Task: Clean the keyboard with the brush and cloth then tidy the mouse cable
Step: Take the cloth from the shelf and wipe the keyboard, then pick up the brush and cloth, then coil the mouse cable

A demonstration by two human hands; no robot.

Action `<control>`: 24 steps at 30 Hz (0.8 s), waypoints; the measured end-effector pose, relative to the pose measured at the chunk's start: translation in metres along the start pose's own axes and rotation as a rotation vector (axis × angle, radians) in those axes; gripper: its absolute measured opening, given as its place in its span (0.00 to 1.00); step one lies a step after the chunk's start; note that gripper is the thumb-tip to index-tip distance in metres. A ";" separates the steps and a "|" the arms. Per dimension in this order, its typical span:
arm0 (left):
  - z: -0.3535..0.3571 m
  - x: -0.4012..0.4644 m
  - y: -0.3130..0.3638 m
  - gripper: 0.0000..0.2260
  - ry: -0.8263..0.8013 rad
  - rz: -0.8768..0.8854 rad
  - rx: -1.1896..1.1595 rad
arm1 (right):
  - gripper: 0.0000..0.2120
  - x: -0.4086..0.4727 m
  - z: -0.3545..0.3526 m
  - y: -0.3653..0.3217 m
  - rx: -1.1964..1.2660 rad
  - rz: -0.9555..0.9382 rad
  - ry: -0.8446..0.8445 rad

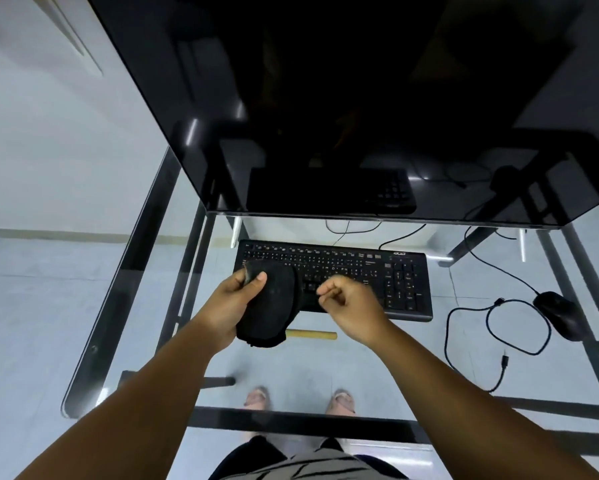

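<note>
**Cloth in hand above keyboard**

Glass counter (152,271), dark monitor behind. Left hand (232,303) grips the black cloth (273,306) over the keyboard (360,271); right hand (351,301) is curled, possibly pinching its edge (unclear). Cloth looks soft and light: bunch it to wipe. Brush (313,335) partly hidden; mouse cable (464,327) loose.

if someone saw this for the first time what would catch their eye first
Most likely the two hands over the black keyboard at centre: the left hand grips a black cloth, and the right hand is curled beside it. Next, the dark monitor looming above, and the mouse with its looped cable at right.
</note>
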State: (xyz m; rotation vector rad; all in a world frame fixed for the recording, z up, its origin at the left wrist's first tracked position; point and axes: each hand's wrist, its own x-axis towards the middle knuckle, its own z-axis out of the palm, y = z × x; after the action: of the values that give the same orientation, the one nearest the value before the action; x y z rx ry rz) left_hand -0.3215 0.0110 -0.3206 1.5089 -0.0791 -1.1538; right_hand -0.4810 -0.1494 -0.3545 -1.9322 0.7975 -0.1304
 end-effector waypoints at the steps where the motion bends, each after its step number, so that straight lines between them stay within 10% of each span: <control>1: -0.005 -0.004 -0.004 0.12 0.005 -0.018 -0.018 | 0.05 -0.004 0.009 0.001 -0.072 -0.046 -0.049; 7: -0.037 -0.016 -0.015 0.17 -0.036 -0.124 -0.047 | 0.18 -0.013 0.050 -0.001 -0.563 -0.110 -0.224; 15: -0.052 -0.010 -0.033 0.19 -0.041 -0.201 -0.117 | 0.22 -0.041 0.058 0.018 -0.580 -0.111 -0.201; 24: -0.057 -0.004 -0.038 0.24 -0.081 -0.198 -0.062 | 0.05 -0.058 0.044 0.033 -0.540 -0.056 -0.077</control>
State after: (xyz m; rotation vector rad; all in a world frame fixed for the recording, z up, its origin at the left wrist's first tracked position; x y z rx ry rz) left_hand -0.3049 0.0667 -0.3574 1.4386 0.0525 -1.3636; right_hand -0.5236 -0.0910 -0.3900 -2.4502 0.7800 0.1417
